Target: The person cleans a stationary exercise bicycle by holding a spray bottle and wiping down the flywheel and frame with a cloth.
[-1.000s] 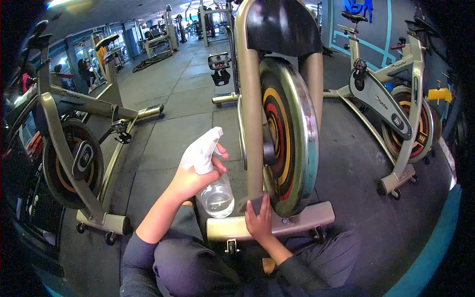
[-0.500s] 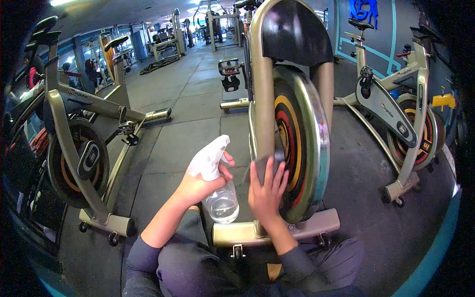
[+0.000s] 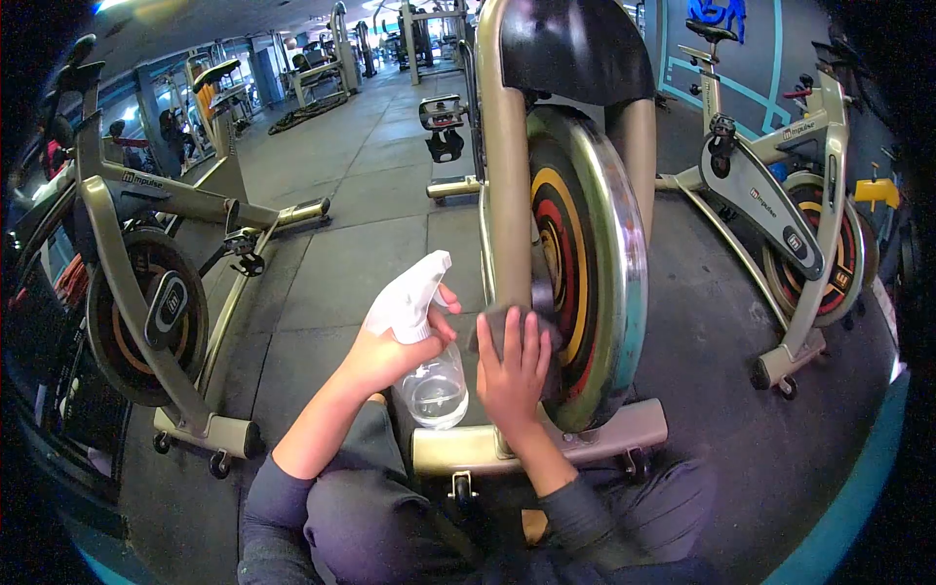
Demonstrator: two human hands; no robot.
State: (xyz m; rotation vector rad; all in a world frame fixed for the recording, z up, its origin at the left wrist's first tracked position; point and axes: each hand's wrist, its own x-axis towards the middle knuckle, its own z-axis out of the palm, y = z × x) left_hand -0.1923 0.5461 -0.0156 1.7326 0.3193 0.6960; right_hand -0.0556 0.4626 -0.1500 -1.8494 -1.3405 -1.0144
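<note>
Bike: I see the spin bike (image 3: 507, 175) standing dead ahead at 12 o'clock, its fork rising straight up the view; I am crouched low at its front so both hands can get at the wheel.
Flywheel: the flywheel (image 3: 585, 263) sits just right of the fork, edge-on to me, its ringed face turned left toward my hands, which is why the cloth works from that side.
Base: the foot bar (image 3: 624, 429) lies crosswise at 6 o'clock of the wheel, flat on the floor (image 3: 331, 273).
Neighbours: one bike (image 3: 146, 292) at 9 o'clock, another (image 3: 790, 224) at 3 o'clock, both well apart from my hands.
Bottle: the spray bottle (image 3: 429, 380) hangs upright at 7 o'clock of the wheel, nozzle aimed up and right, held clear of the wiping.
Left hand: my left hand (image 3: 385, 356) is wrapped round the bottle neck, one finger on the trigger.
Right hand: my right hand (image 3: 512, 366) lies flat, fingers spread, pressing the cloth to the fork and wheel face.
Cloth: the cloth (image 3: 497, 327) is dark and mostly covered; I think it is folded, but cannot be sure.
</note>
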